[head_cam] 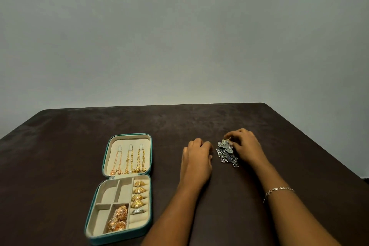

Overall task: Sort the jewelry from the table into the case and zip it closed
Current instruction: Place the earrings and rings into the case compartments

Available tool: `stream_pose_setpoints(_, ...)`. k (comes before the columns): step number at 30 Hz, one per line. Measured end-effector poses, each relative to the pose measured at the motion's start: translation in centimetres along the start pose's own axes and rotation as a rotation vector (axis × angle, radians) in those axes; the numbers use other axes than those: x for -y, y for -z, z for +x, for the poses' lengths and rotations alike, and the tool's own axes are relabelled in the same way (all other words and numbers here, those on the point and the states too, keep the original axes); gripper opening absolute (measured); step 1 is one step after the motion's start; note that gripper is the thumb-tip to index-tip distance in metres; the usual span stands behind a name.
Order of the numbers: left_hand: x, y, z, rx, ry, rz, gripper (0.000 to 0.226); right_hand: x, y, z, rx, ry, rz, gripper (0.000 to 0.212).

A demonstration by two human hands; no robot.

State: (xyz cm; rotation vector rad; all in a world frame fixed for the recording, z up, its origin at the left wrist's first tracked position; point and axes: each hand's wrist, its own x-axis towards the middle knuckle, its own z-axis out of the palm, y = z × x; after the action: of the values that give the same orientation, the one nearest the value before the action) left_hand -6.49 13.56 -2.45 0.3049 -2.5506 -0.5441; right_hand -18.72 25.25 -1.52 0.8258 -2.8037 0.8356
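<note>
While both hands sit on the table, here's how it all lies:

Table: dark brown top (79,146), plain grey wall (179,36) behind it.

Case: teal zip case (103,168), lying open flat on the left part of the table, lid half away from the person, tray half nearer. Beige lining inside.

Lid half: three gold chains (129,159) hang side by side from little hooks, their ends bunched at the bottom of the lid.

Tray half: the ring roll down the right side has four gold rings (138,193) slotted in a column, and a silver ring (137,211) below them. The near middle compartment holds chunky gold earrings (118,218) piled together. The other compartments on the left look bare.

Loose jewelry: a silver pile (227,153) with tiny pearl-like beads, lying on the table right of centre, well apart from the case. Can't tell how many pieces are tangled in there.

Right hand: right hand (244,147) is at the far right edge of the pile, fingertips pinched together on the top silver piece. The piece looks like it's touching the rest of the pile, honestly hard to say if it's lifted.

Left hand: left hand (196,158) rests palm down just left of the pile, fingers curled loosely, holding nothing that I can see.

Wrist: thin silver link bracelet (278,191) on the right forearm.
</note>
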Motion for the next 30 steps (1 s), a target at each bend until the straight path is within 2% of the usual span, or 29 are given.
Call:
stream_pose_setpoints(4, 0.0, 0.3, -0.2, -0.052, 0.067, -0.141, 0.020, -0.1, -0.1, -0.1, -0.064, -0.014, 0.000, 0.007)
stream_pose_setpoints(6, 0.1, 0.4, -0.3, -0.084, 0.096, -0.214, 0.020, -0.1, 0.1, -0.1, -0.070, -0.012, 0.020, 0.009)
stream_pose_setpoints(10, 0.1, 0.6, -0.3, -0.159, 0.163, -0.359, 0.015, -0.1, 0.3, -0.2, 0.069, 0.090, 0.009, 0.035)
stream_pose_setpoints(12, 0.0, 0.7, -0.3, -0.190, 0.175, -0.412, 0.014, -0.1, 0.2, -0.1, 0.094, 0.112, -0.032, 0.038)
stream_pose_setpoints(18, 0.4, 0.6, -0.3, -0.233, 0.209, -0.554, 0.015, -0.3, 0.0, -0.1, -0.032, 0.064, 0.025, 0.016)
stream_pose_setpoints(22, 0.8, 0.6, -0.3, -0.242, 0.200, -0.617, 0.029, -0.6, 0.1, -0.2, -0.159, -0.003, 0.291, 0.015)
stream_pose_setpoints(27, 0.9, 0.7, -0.5, -0.241, 0.225, -0.689, 0.034, -0.8, 0.5, -0.6, -0.262, -0.052, 0.671, 0.024)
stream_pose_setpoints(30, 0.6, 1.1, -1.3, -0.230, 0.263, -0.714, 0.035, -0.7, 0.9, -1.5, -0.294, -0.074, 0.805, 0.026)
